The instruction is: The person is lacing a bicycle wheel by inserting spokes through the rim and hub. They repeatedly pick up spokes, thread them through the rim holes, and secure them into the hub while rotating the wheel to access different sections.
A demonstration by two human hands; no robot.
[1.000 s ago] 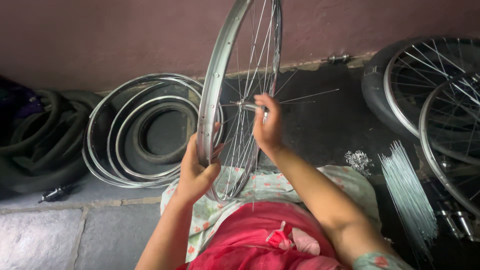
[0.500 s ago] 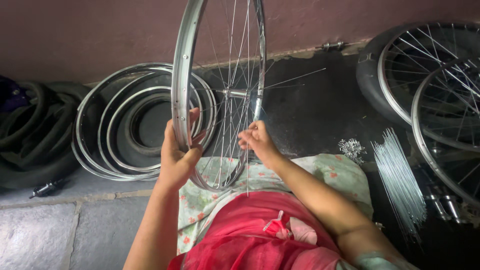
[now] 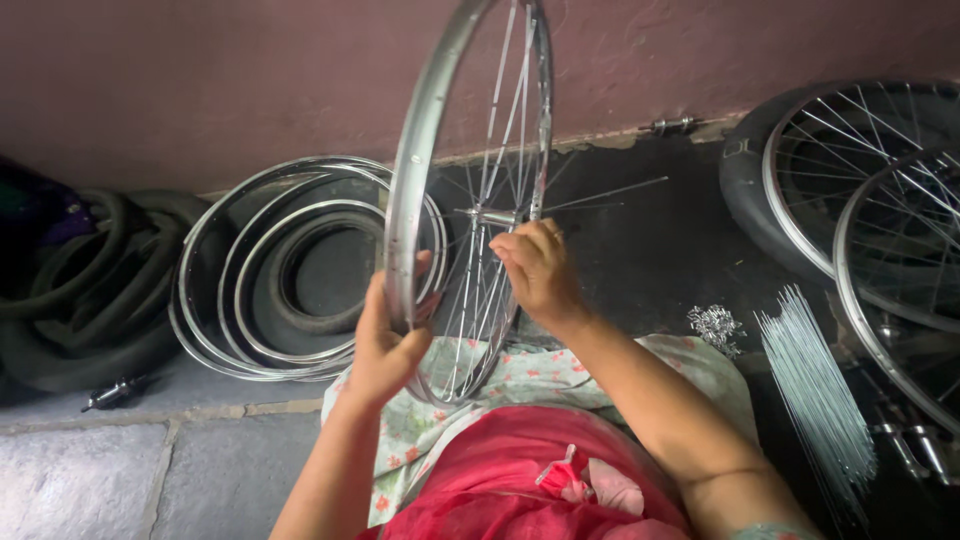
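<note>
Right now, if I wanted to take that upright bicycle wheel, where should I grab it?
Probably by the metal rim, from the left, above the left hand: the wheel stands edge-on, its outer band bare there, while the right hand works among thin spokes.

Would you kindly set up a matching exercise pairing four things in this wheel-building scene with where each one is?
Things:
1. left hand
2. right hand
3. bundle of loose spokes
4. stack of bare rims

Places:
A. lying on the floor at the right
B. gripping the upright wheel rim
C. lying flat near the wall, left of the wheel
D. at the spokes below the hub

Pairs: 1-B, 2-D, 3-A, 4-C
</note>
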